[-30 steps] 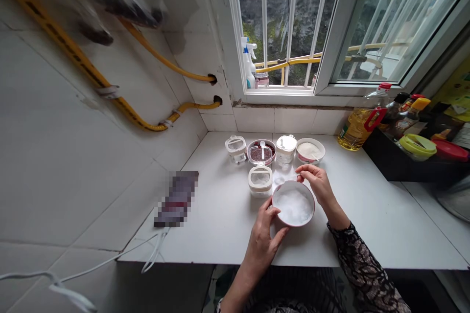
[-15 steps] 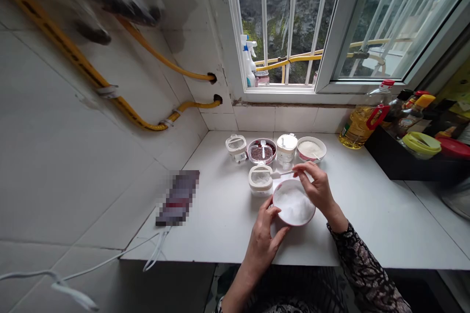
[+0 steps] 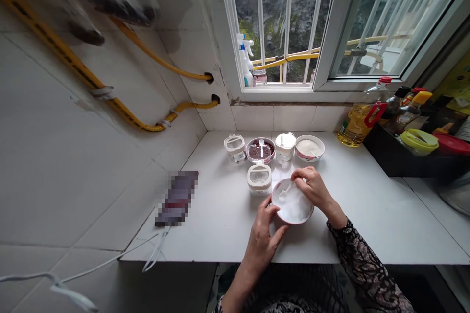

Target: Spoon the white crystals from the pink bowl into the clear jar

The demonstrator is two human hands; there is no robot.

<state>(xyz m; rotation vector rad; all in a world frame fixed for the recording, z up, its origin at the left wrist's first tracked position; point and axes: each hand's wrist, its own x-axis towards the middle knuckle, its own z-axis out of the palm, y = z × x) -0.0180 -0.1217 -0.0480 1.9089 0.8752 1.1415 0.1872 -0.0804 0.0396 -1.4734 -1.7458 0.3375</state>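
A bowl of white granules (image 3: 298,208) rests on the white counter near its front edge. My left hand (image 3: 262,230) grips the bowl's left side, thumb and fingers on the rim. Pinched in my right hand (image 3: 312,187) is a small white spoon (image 3: 283,192), its tip down at the white contents. Just behind the bowl's left side stands a small clear jar with a cream lid (image 3: 259,180). Farther back are another lidded jar (image 3: 234,147), a bowl of dark red pieces (image 3: 270,149), a white-topped jar (image 3: 285,146) and a bowl of pale grains (image 3: 310,147).
An oil bottle (image 3: 354,120) stands at the back right, beside a black bin (image 3: 389,156) holding several bottles and lidded tubs. A blurred-out dark object (image 3: 176,199) with a white cable (image 3: 156,249) lies at left. Yellow pipe (image 3: 135,120) runs along the wall.
My right hand has brought the spoon from outside the bowl's far rim into the bowl, its tip now at the white granules. My left hand keeps its hold on the bowl.
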